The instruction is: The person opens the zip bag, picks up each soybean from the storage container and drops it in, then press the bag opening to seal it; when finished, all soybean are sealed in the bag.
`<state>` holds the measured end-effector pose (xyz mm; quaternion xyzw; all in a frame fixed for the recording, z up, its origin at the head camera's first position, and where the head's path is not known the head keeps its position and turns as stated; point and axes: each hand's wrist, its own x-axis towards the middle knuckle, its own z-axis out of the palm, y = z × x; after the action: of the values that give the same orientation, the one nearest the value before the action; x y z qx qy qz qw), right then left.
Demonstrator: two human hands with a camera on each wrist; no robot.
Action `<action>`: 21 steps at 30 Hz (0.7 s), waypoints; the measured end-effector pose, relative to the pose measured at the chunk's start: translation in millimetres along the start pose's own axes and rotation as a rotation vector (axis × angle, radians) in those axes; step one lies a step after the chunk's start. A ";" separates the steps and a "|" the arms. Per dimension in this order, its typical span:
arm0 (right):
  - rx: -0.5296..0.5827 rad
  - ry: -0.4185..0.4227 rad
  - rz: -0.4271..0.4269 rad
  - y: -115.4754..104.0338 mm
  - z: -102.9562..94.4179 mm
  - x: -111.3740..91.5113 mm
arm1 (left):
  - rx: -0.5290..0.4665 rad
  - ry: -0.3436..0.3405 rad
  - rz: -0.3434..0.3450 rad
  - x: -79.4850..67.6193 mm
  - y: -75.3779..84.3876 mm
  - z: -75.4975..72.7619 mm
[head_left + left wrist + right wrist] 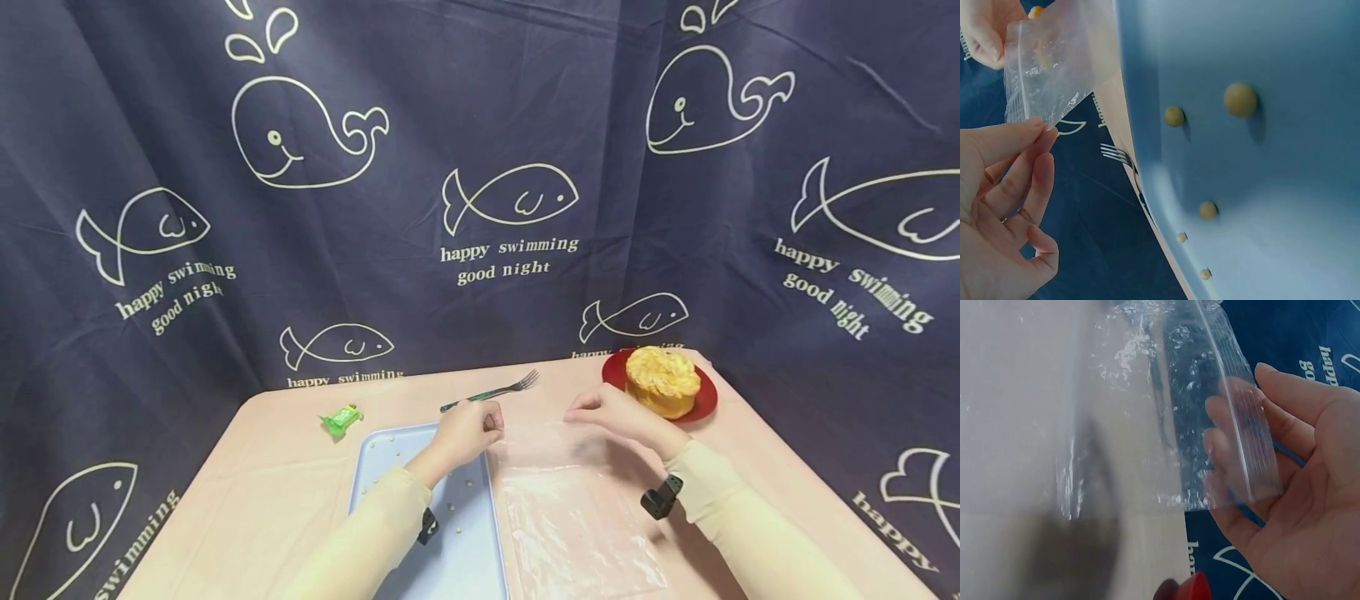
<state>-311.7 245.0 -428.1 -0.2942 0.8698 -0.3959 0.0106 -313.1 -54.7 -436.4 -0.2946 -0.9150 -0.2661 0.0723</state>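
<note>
While both hands meet the zip end of the clear zip-lock bag [573, 525], only one grip can be confirmed. At the bag's ten o'clock, the left hand [465, 429] has thumb and index finger together, clamped on a corner of the zip end; its remaining fingers curl loosely. At one o'clock, the right hand [618, 412] has its fingers behind the transparent zip strip and its thumb at the edge; whether they pinch the film cannot be told. The bag's lower part lies on the pale pink table [277, 475], between the forearms.

Just beside it at nine o'clock, a light blue tray [427, 571] bears several small tan balls [1240, 100], spaced apart. Toward eleven o'clock, beyond the tray, lies a fork [491, 393], its tines toward two o'clock. At two o'clock a round golden bread [663, 383] sits on a red plate [707, 408]. Farther out at ten o'clock lies a green-wrapped candy [342, 419]. At twelve o'clock hangs a navy printed curtain [420, 100].
</note>
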 end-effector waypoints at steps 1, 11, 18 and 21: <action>0.012 -0.007 -0.019 -1.4 1.2 1.6 | 0.003 0.007 0.006 -0.8 0.7 -0.5; 0.111 -0.087 -0.004 -10.6 2.7 4.2 | 0.007 0.031 0.016 -4.4 5.6 -3.2; 0.138 -0.102 0.003 -7.4 3.8 2.6 | -0.002 0.034 0.019 -4.6 4.4 -1.3; 0.158 -0.112 0.015 -8.1 3.8 2.0 | -0.005 0.034 0.022 -4.6 4.4 -0.8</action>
<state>-308.3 237.3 -424.7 -0.3076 0.8361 -0.4461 0.0854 -306.8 -54.4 -435.1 -0.3005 -0.9096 -0.2725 0.0899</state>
